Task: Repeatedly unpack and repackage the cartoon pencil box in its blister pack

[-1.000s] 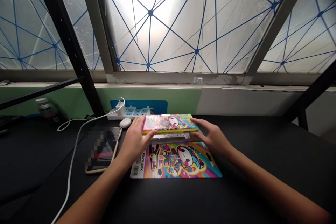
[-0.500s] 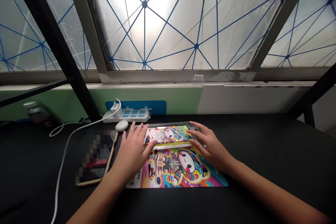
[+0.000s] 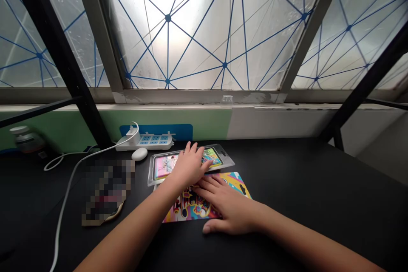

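A colourful pencil box in a clear plastic blister shell (image 3: 161,165) lies flat on the black table (image 3: 306,187), near the window wall. My left hand (image 3: 190,165) rests flat on top of it, fingers spread. Just in front lies the printed cardboard backing card (image 3: 237,180) with a cartoon design. My right hand (image 3: 226,206) lies flat on that card, fingers stretched toward the left, thumb at the near edge. Neither hand grips anything.
A phone (image 3: 105,191) lies left of the card. A white power strip (image 3: 145,141) with a charger and white cable (image 3: 63,204) sits by the wall, a small white case (image 3: 139,154) beside it. A jar (image 3: 25,139) stands far left. Black frame bars cross both sides.
The box, held up on its edge a second ago, now lies flat. My left hand moved onto its top and my right hand came down onto the card.
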`<state>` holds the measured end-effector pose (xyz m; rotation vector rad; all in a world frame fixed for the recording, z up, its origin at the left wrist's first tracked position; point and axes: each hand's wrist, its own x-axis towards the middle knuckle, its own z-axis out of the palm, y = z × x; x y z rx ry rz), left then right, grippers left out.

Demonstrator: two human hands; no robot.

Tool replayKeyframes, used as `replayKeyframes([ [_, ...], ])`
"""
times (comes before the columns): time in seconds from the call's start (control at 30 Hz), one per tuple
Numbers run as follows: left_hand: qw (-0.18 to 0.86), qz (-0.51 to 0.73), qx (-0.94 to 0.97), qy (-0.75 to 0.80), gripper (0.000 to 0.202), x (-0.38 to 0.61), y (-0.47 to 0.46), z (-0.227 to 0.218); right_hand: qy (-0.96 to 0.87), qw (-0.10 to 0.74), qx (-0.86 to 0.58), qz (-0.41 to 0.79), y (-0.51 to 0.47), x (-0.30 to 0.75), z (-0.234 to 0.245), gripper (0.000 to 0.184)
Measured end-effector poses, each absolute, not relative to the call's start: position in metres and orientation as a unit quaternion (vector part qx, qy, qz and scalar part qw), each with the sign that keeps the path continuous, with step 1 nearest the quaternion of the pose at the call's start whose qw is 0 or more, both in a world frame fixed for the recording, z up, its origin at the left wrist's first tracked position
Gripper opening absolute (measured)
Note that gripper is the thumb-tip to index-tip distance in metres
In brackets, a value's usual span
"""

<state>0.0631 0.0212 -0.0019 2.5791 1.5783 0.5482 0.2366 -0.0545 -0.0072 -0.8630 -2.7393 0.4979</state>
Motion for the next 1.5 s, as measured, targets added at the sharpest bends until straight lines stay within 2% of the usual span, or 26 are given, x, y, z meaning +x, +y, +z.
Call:
replayKeyframes([
  [0.07,0.034,0.168,0.845,0.506,0.057,0.062,0.025,-0.007,-0.931,0.115,-0.298,0.176,-0.053,0.242,-0.008,0.084],
  [0.27,0.033,0.142,0.871,0.469,0.055,0.030,0.020,-0.009,-0.915,0.147,-0.330,0.180,-0.051,0.246,-0.011,0.058],
  [0.47,-0.037,0.133,0.865,0.483,0.053,-0.008,0.006,-0.017,-0.859,0.179,-0.451,0.166,-0.046,0.242,-0.016,0.040],
  [0.53,-0.035,0.123,0.857,0.499,0.056,-0.011,0.003,-0.022,-0.848,0.178,-0.476,0.149,-0.044,0.242,-0.018,0.038],
  [0.7,-0.027,0.123,0.856,0.502,0.056,-0.006,-0.001,-0.023,-0.834,0.159,-0.515,0.118,-0.041,0.239,-0.021,0.017],
  [0.93,0.029,0.145,0.851,0.503,0.040,-0.011,-0.002,-0.015,-0.830,0.151,-0.509,0.172,-0.045,0.251,-0.006,0.029],
  [1.07,0.043,0.149,0.851,0.503,0.032,-0.010,-0.004,-0.011,-0.801,0.176,-0.522,0.234,-0.018,0.294,0.009,0.037],
  [1.13,0.054,0.150,0.849,0.504,0.029,-0.009,-0.006,-0.009,-0.775,0.153,-0.551,0.269,0.004,0.323,0.011,0.043],
  [1.3,0.083,0.161,0.849,0.496,0.025,-0.008,-0.010,-0.005,-0.739,0.131,-0.611,0.252,0.040,0.374,0.001,0.047],
  [1.5,0.030,0.174,0.863,0.474,0.021,-0.005,-0.011,-0.008,-0.759,0.183,-0.595,0.190,0.031,0.345,-0.007,0.043],
])
